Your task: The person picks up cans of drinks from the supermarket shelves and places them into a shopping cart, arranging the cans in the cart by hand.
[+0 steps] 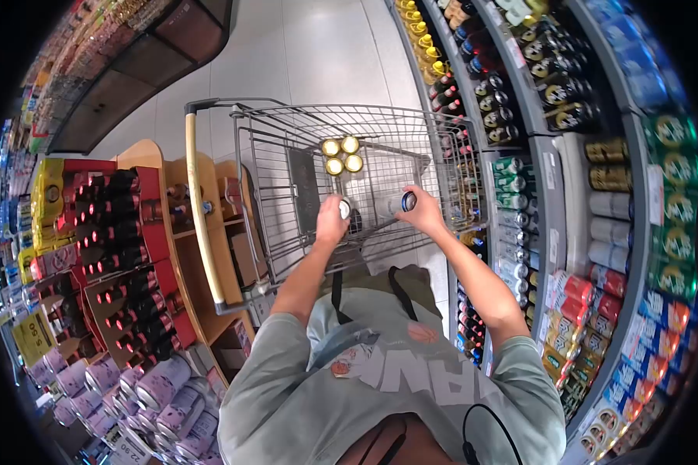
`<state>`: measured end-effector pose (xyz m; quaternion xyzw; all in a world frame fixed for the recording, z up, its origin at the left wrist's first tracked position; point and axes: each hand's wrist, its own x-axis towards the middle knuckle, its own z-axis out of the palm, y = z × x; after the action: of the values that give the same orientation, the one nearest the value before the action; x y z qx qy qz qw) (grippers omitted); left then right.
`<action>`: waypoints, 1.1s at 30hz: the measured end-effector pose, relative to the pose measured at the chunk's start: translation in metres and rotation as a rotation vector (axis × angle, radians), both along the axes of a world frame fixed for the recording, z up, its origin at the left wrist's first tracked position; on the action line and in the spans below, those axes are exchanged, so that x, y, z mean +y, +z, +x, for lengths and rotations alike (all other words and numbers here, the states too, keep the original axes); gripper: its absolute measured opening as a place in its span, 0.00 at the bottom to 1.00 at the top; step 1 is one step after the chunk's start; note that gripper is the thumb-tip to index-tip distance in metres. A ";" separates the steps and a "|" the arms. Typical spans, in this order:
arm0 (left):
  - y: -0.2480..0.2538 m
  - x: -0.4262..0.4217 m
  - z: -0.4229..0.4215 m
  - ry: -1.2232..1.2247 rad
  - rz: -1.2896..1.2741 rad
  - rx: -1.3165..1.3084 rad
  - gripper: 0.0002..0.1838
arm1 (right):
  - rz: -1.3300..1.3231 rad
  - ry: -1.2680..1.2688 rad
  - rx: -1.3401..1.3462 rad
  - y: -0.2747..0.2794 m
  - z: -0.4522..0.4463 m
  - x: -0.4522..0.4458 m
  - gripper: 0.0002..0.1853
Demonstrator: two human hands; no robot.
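Gold-topped cans (350,146) are standing in a metal-wire shopping cart (302,182). The left hand (331,220) is gripping a silver-topped can (345,208); the right hand (425,213) is clasping a blue-rimmed can (409,201).

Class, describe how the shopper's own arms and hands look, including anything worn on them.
The left hand and right hand are bare, with no gloves. No watch or bracelet shows on either wrist. Both forearms are uncovered below loose, short grey-green sleeves, which belong to a shirt with pale lettering.
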<state>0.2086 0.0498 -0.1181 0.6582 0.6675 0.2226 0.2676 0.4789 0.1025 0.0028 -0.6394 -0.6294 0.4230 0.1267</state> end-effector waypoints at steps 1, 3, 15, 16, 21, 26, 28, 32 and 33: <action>-0.007 0.000 0.001 -0.013 0.049 0.026 0.34 | -0.029 0.008 -0.001 -0.025 -0.011 0.006 0.35; -0.028 0.008 0.002 0.024 -0.046 -0.008 0.34 | -0.041 -0.029 -0.007 -0.082 -0.032 0.016 0.36; -0.109 0.040 0.006 0.145 -0.192 -0.034 0.35 | -0.124 -0.136 -0.137 -0.220 -0.106 0.040 0.38; -0.112 0.042 0.005 0.156 -0.213 -0.062 0.35 | -0.084 -0.139 -0.102 -0.224 -0.110 0.039 0.37; -0.130 0.051 0.008 0.215 -0.035 -0.065 0.33 | -0.021 -0.224 -0.124 -0.238 -0.140 0.042 0.34; -0.137 0.055 0.011 0.248 0.074 -0.107 0.32 | 0.041 -0.284 -0.099 -0.243 -0.153 0.045 0.34; -0.134 0.058 0.009 0.247 0.069 -0.095 0.32 | 0.060 -0.297 -0.095 -0.243 -0.154 0.046 0.34; -0.125 0.061 0.006 0.235 0.025 -0.076 0.32 | 0.022 -0.319 -0.077 -0.247 -0.155 0.048 0.37; -0.124 0.062 0.005 0.252 -0.005 -0.069 0.32 | 0.027 -0.317 -0.079 -0.248 -0.156 0.048 0.37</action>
<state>0.2138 0.1119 -0.2424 0.5603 0.7360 0.2754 0.2618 0.3230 0.1502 -0.2450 -0.7451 -0.5308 0.3636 0.1758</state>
